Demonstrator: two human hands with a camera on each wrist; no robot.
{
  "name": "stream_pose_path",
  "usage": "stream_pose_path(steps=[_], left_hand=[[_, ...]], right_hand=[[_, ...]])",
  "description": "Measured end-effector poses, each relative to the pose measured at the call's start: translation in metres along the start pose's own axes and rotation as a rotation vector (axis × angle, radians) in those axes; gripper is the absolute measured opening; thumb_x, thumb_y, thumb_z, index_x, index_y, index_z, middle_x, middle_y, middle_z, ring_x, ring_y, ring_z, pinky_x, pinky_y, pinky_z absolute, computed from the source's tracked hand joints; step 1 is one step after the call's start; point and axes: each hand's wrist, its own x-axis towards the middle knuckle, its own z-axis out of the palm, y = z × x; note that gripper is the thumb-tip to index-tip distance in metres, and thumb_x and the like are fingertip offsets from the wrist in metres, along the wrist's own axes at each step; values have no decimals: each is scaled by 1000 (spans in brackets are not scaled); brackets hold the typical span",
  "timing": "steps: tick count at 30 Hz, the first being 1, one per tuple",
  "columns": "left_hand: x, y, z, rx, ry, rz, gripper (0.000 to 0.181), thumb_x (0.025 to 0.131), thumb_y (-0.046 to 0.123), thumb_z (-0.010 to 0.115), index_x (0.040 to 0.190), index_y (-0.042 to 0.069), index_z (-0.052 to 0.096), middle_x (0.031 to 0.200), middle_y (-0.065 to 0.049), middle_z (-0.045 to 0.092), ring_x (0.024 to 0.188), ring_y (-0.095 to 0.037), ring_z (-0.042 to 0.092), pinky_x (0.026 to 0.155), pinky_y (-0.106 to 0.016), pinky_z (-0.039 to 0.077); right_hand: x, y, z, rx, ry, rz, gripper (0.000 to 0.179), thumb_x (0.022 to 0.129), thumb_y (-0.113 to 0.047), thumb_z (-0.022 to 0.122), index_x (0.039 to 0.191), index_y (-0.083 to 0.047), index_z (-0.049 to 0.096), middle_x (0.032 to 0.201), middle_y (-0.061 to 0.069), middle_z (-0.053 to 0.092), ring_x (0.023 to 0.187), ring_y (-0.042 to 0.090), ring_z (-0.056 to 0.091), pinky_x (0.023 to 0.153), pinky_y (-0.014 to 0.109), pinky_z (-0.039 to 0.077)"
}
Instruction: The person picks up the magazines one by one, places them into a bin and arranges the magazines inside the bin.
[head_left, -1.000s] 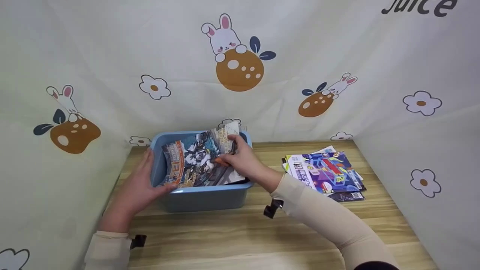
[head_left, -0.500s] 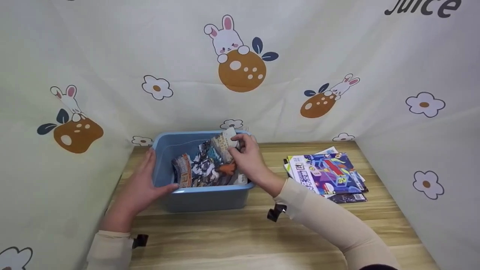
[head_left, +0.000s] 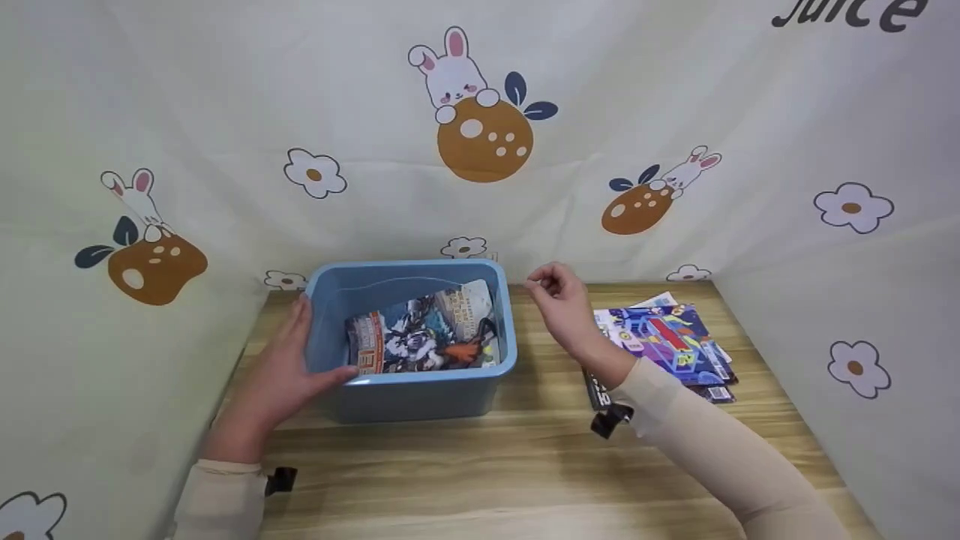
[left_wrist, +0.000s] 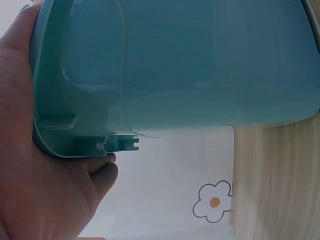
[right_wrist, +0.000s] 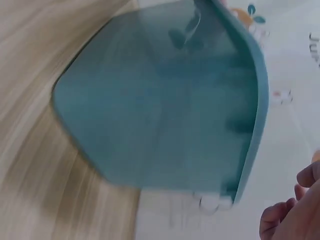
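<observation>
A blue plastic bin (head_left: pixel 420 397) stands at the back of the table, with magazines (head_left: pixel 412 337) lying inside it. The top one has a dark, colourful cover. My left hand (head_left: pixel 274 375) holds the bin's near left corner, thumb over the front rim and fingers along the left side. In the left wrist view, that hand (left_wrist: pixel 45 185) lies against the rim, fingertips showing beneath it. My right hand (head_left: pixel 566 311) hovers to the right of the bin, apart from it, with loosely curled fingers and nothing held. The right wrist view shows this hand (right_wrist: pixel 295 215) beyond the bin's rim.
To the right lies a stack of magazines (head_left: pixel 667 341), purple-blue on top, partly hidden behind my right hand and forearm. The wooden table (head_left: pixel 450 472) meets a patterned cloth backdrop (head_left: pixel 360 217) behind and at both sides.
The right hand has let go of the magazine in the bin and moved right, out past the rim. That magazine has settled lower inside. The left hand has stayed on the bin.
</observation>
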Motion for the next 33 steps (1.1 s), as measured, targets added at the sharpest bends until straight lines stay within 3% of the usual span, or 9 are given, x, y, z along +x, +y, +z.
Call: stream_pose_path(steps=[5,8,14,18,21,28,33], left_hand=[[0,-1,-2,2,-9,-9,143,85,78,81,177,9,-4,184,-22,-3,164,-59,13,121,-83,25],[-1,-2,-4,11,-11,-20,144,85,79,81,177,11,-6,184,-21,-5,162,-61,14,118,-85,27],[0,-1,-4,28,-14,-26,143,86,80,79,177,12,-8,184,-20,-6,162,-62,14,116,-86,27],[3,3,-1,35,-18,-18,143,86,80,79,177,12,-8,184,-20,-6,162,-63,14,116,-87,27],[2,3,-1,39,-14,-23,144,85,80,79,177,11,-8,184,-21,-5,162,-63,15,116,-86,27],[1,3,-1,35,-18,-20,143,86,81,78,177,11,-6,184,-21,-4,162,-62,16,117,-86,27],[1,1,0,26,-13,-19,143,85,81,78,178,12,-5,185,-20,-2,162,-62,17,116,-87,28]], right_hand=[[4,41,-50,-83,-24,42,10,105,-7,75,107,2,72,95,7,65,83,15,56,72,22,47],[7,68,-81,-206,-76,77,16,106,-13,75,111,2,71,103,10,64,88,18,56,77,25,47],[7,116,-147,-435,-145,214,46,105,-29,79,130,6,63,127,24,61,112,36,60,96,44,52],[1,134,-191,-546,-189,288,66,103,-37,81,142,9,56,140,33,58,128,48,57,107,60,51],[-1,144,-213,-585,-206,325,75,102,-39,82,147,13,51,144,38,52,132,52,53,111,66,48],[-5,155,-252,-693,-305,539,104,100,-47,81,161,18,28,153,48,39,138,58,46,121,72,38],[-6,169,-268,-672,-328,659,117,96,-51,85,167,15,18,159,48,35,146,59,42,125,72,34]])
